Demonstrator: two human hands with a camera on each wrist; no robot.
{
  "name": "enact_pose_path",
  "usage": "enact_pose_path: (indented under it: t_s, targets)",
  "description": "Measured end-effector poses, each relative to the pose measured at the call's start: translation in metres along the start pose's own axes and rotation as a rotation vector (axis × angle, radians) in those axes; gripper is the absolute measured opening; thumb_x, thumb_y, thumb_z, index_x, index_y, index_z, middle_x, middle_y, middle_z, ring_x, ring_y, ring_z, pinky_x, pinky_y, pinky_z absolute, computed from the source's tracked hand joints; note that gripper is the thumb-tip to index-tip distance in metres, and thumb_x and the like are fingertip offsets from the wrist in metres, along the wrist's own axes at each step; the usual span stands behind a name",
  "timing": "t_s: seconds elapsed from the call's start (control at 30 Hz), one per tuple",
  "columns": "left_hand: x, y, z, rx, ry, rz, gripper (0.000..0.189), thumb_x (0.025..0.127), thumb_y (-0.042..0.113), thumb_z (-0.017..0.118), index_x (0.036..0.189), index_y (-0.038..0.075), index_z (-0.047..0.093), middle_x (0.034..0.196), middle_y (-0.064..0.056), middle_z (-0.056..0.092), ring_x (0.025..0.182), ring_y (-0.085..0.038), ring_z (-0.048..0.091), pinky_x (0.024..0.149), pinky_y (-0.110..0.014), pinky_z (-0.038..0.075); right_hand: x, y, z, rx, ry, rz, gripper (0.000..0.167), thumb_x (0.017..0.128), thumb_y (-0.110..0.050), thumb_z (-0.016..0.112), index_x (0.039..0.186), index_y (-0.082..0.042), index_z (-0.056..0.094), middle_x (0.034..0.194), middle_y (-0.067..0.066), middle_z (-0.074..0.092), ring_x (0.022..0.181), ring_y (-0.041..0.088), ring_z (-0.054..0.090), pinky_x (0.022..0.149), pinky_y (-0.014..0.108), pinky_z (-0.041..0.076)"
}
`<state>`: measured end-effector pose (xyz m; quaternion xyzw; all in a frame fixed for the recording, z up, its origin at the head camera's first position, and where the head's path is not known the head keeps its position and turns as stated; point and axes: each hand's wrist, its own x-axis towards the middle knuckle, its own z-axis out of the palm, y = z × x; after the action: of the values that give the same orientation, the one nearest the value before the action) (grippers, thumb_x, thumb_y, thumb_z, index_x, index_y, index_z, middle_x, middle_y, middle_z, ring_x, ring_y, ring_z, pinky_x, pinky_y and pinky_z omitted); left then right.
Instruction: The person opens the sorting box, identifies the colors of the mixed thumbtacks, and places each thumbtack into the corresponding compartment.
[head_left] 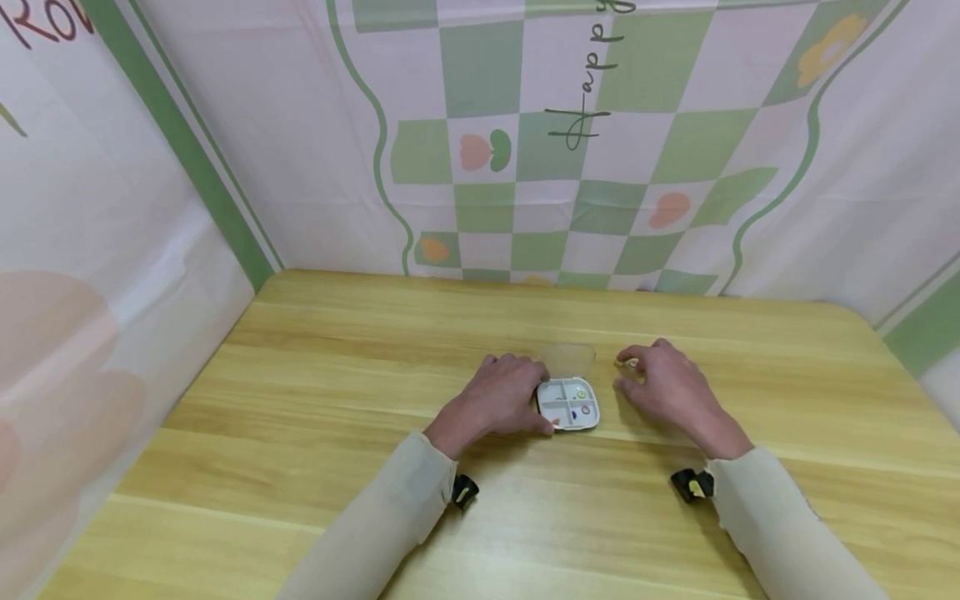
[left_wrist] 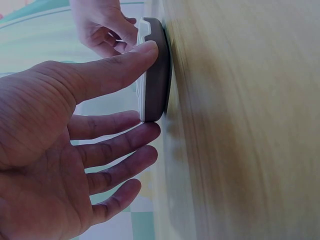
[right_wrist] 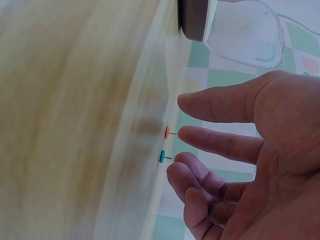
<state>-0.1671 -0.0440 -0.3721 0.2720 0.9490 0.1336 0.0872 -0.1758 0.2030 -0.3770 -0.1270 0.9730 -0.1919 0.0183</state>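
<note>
My left hand holds a small white box at its left side. In the left wrist view the thumb lies on one side of its dark base and fingertips touch the other side. The box has four compartments with small coloured pieces in them, and its clear lid is folded back. To the right, my right hand hovers low over the table, thumb and forefinger apart. Near its fingertips, an orange thumbtack and a teal thumbtack sit on the table, points upward.
The wooden table reaches back to a printed cloth with green checks. Another cloth hangs along the left edge. A black device is worn at the left wrist and a similar one at the right.
</note>
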Motion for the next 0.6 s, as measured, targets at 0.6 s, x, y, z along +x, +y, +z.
enact_pose_path:
  t_s: [0.6]
  targets:
    - [0.0003,-0.0004,0.0010,-0.007,0.000,-0.002,0.063,0.078,0.048,0.087,0.126,0.012,0.067,0.106,0.004,0.067,0.093,-0.016,0.055,0.086,-0.035,0.039,0.0016,-0.0011,0.0009,0.021,-0.012,0.027,0.005,0.089,-0.005,0.072,0.094,-0.003,0.071,0.093,0.014,0.060,0.086,0.030,0.055,0.072,0.046,0.046]
